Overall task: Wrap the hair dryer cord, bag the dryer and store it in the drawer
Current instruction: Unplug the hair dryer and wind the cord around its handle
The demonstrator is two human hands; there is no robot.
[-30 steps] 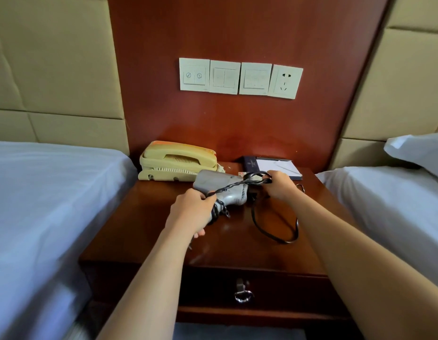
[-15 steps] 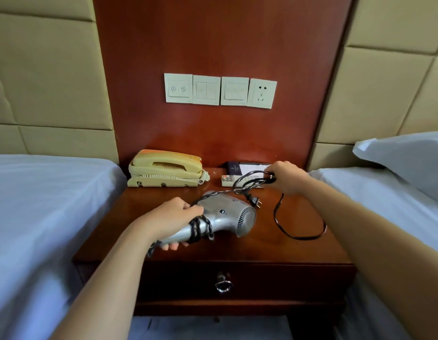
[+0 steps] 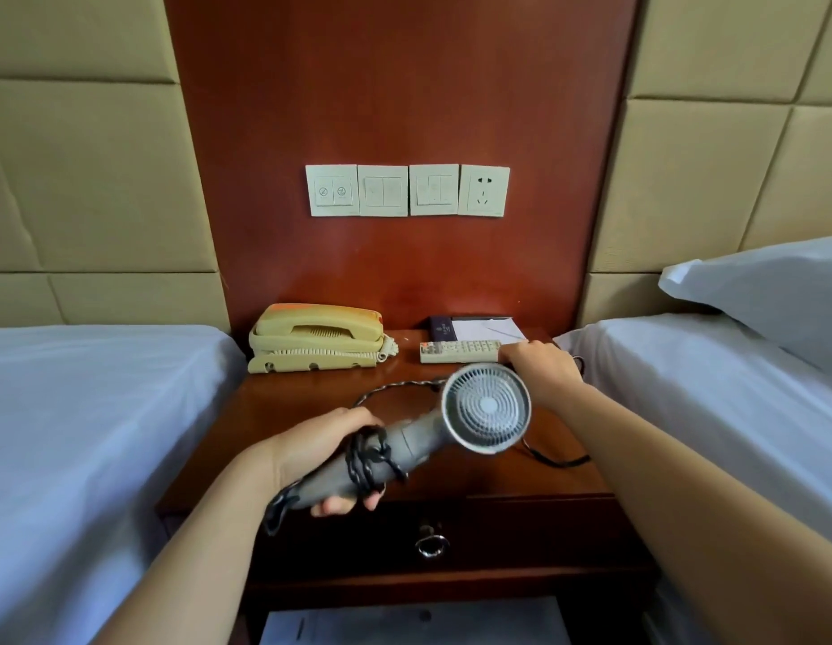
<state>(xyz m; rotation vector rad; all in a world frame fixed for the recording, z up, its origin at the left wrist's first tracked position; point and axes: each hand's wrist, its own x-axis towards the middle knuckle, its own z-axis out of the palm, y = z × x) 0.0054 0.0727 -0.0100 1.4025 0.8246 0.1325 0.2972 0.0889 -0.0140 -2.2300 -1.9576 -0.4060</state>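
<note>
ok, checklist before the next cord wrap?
1. Handle grip: left hand holds the hair dryer by the handle: ok.
2. Turns of cord sit on the handle: ok.
3. Free run: right hand holds it beyond the dryer head: ok.
4. Plug end: hidden, cannot tell.
5. A bag within reach: none in view, not ok.
6. The drawer open for storing: shut, not ok.

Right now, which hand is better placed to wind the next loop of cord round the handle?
Right. The left hand is busy gripping the hair dryer by its handle, where cord is already wound; the right hand holds the free length.
</note>
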